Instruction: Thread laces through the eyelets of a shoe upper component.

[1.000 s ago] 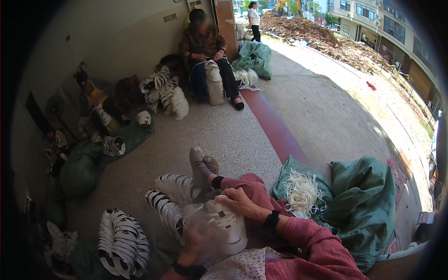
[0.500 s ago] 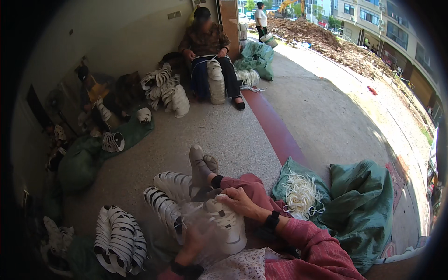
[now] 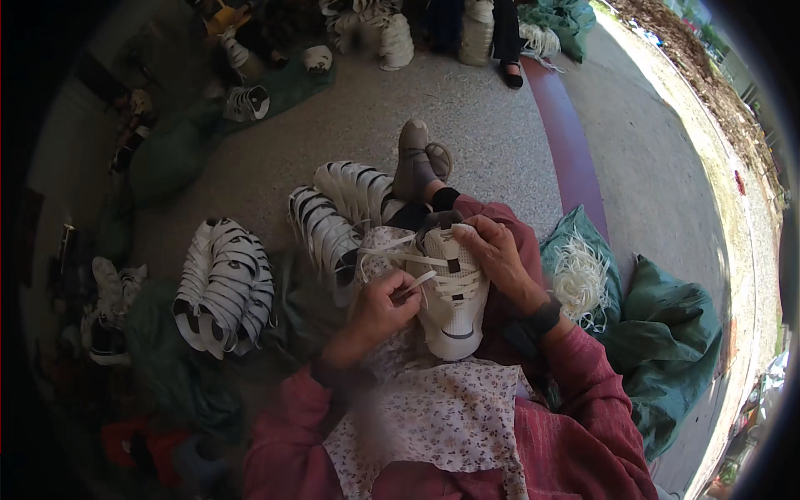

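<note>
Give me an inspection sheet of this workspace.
Surface: floral apron across the lap; speckled floor beyond.
Work items: white shoe upper, with lacing across it; white lace.
Clutter: stacked uppers at left; loose laces and green sack at right.
Hands: left hand pinches the white lace; right hand grips the shoe upper's far end.
Cables: nothing seen.
Surroundings: another person's foot at top; sunlit ground at right.

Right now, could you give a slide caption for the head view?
Left hand pinches a white lace while right hand holds a shoe upper.
</note>
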